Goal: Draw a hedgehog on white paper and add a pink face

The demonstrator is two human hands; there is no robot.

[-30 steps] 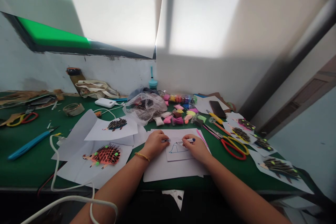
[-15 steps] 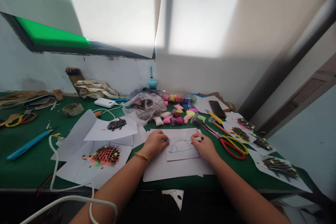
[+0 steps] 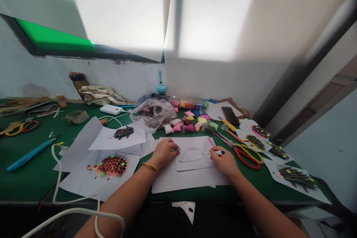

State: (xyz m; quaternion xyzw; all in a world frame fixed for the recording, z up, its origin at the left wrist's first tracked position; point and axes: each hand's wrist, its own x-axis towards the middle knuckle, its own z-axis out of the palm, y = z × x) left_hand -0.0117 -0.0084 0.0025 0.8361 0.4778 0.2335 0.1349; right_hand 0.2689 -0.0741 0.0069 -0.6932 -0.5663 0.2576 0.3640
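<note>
A small white sheet (image 3: 192, 163) with a blue domed outline, pointed at its left end, lies on larger white paper (image 3: 178, 182). My right hand (image 3: 223, 159) is closed around a white marker with a dark blue end (image 3: 220, 153), at the sheet's right edge. At the sheet's upper left rests my left hand (image 3: 166, 151), its fingers curled together over a small light object at the fingertips, too small to make out. A pink strip (image 3: 211, 141) lies just above my right hand.
Red and yellow-handled scissors (image 3: 247, 157) lie right of the paper. Colourful clay packets (image 3: 188, 128) and a plastic bag (image 3: 156, 113) are behind. Hedgehog pictures (image 3: 111, 165) flank both sides; a white cable (image 3: 57, 178) runs at the left.
My right hand has moved right with the marker, off the drawing. The outline's right end is now in view and joins up with the lower line. My left hand has stayed in place.
</note>
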